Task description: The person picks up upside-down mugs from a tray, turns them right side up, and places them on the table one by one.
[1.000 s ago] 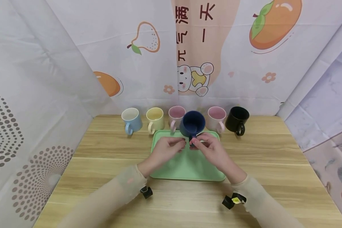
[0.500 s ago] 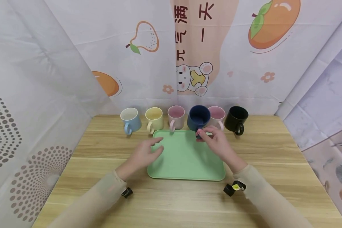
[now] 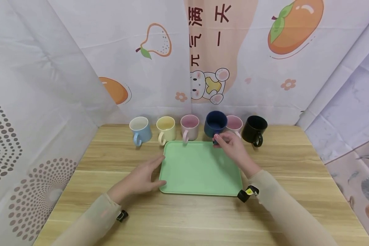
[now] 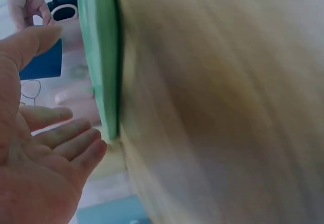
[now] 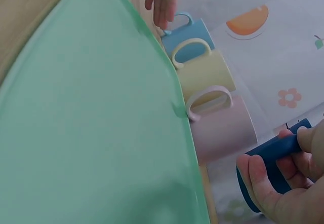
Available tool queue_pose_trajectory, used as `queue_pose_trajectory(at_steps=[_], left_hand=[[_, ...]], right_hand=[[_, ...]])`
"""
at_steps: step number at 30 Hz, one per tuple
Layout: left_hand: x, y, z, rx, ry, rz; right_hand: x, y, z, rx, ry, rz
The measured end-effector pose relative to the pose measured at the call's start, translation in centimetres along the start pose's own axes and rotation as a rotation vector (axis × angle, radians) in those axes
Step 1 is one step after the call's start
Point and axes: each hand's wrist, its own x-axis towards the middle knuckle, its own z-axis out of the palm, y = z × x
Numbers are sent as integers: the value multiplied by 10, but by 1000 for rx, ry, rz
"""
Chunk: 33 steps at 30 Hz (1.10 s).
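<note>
My right hand grips the handle of a dark blue mug at the far edge of the green tray. In the right wrist view that blue mug shows tilted, thumb and fingers around its handle. It partly covers a pink mug behind it. My left hand holds nothing; its fingers are spread at the tray's left edge. The left wrist view shows this hand with its palm toward the tray's side.
Along the back stand a light blue mug, a yellow mug, another pink mug and a black mug, handles toward me. A printed curtain hangs right behind them. The wooden table extends around the tray.
My right hand has carried the blue mug back and slightly right, over the tray's far edge. The left hand has drawn away from it, left and toward me, to the tray's left edge.
</note>
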Motion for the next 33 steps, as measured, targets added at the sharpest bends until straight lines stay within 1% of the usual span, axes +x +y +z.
queue_pose_trajectory(at_steps=[4, 9, 13, 20, 26, 33], left_hand=[[-6, -4, 3, -21, -58, 11], [-10, -7, 8, -51, -92, 3], [-11, -9, 11, -57, -110, -4], [-9, -10, 13, -58, -126, -14], [-7, -11, 13, -70, -132, -14], [-6, -11, 14, -76, -123, -12]], right_hand=[[4, 3, 1, -2, 17, 1], [10, 8, 5, -32, 17, 13], [15, 11, 8, -73, 30, 2], [20, 19, 11, -159, 40, -7], [25, 23, 11, -246, 48, 43], [27, 25, 14, -292, 45, 88]])
